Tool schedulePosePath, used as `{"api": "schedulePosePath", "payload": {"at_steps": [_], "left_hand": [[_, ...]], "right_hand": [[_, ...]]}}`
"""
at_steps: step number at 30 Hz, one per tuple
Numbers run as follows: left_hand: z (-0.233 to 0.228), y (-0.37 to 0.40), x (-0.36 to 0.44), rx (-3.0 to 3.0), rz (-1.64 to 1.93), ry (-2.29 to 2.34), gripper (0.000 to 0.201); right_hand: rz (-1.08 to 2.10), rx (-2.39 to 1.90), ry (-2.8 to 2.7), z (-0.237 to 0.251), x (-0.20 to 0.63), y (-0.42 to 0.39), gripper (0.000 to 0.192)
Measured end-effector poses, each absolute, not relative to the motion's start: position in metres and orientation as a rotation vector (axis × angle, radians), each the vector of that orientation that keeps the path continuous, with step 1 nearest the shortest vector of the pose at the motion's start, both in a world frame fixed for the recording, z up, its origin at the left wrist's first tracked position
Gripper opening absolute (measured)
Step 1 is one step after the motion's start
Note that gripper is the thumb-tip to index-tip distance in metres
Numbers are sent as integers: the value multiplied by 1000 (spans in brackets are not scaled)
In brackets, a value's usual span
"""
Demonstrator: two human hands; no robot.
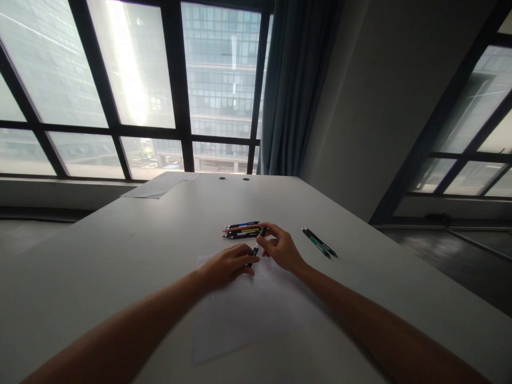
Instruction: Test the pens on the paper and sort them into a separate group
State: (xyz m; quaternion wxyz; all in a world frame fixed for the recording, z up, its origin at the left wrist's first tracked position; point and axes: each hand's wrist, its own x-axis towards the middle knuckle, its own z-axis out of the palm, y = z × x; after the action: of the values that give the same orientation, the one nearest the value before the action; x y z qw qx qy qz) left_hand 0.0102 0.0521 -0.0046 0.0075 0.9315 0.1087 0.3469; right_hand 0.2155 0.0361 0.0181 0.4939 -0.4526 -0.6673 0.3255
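On the near table (160,256), above a white sheet (240,330), I see the left hand (231,263) and right hand (280,248) both pinching a black pen (255,251); one piece or two, I cannot tell. Right: green pen (316,244), dark pen (322,243). Just beyond: pen pile (242,231). Far end: papers (156,186), then window (224,69).

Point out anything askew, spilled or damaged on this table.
Nothing looks spilled or damaged. The nearer white sheet lies askew, its near edge slanting; a green pen and a black pen lie apart from the pen pile.
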Motion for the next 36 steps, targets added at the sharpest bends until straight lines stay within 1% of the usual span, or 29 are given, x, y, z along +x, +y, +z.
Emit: {"api": "schedulePosePath", "payload": {"at_steps": [3,5,7,9,10,12,13,14,16,20,26,29,33,36], "left_hand": [[-3,52,11,2910,1082,294,31],[-2,51,11,2905,1064,311,34],[-1,51,11,2917,1060,421,36],[0,51,11,2930,1072,625,32],[1,51,11,2931,1060,736,30],[1,50,10,2920,987,923,30],[2,50,10,2910,931,988,30],[2,49,10,2899,873,1036,30],[1,48,10,2877,771,1097,26],[1,48,10,2836,682,1136,19],[3,49,10,2785,680,1162,17],[2,51,9,2765,714,1185,17],[-3,59,6,2730,879,1360,22],[-8,64,2,2709,873,1480,24]], "right_hand": [[769,-1107,-1594,21,213,38,52],[668,-1114,-1563,28,225,47,48],[459,-1162,-1555,35,249,59,49],[162,-1290,-1558,41,284,72,57],[37,-1384,-1552,42,303,78,57],[-123,-1622,-1549,39,340,86,41],[-162,-1734,-1570,36,356,89,36],[-191,-1841,-1578,31,369,91,35],[-185,-2021,-1589,20,389,94,37],[-38,-2234,-1578,4,403,99,38],[42,-2279,-1606,4,406,105,29],[52,-2291,-1602,8,402,104,30],[-88,-2274,-1579,14,389,100,33],[-249,-2175,-1659,17,373,96,30]]}}
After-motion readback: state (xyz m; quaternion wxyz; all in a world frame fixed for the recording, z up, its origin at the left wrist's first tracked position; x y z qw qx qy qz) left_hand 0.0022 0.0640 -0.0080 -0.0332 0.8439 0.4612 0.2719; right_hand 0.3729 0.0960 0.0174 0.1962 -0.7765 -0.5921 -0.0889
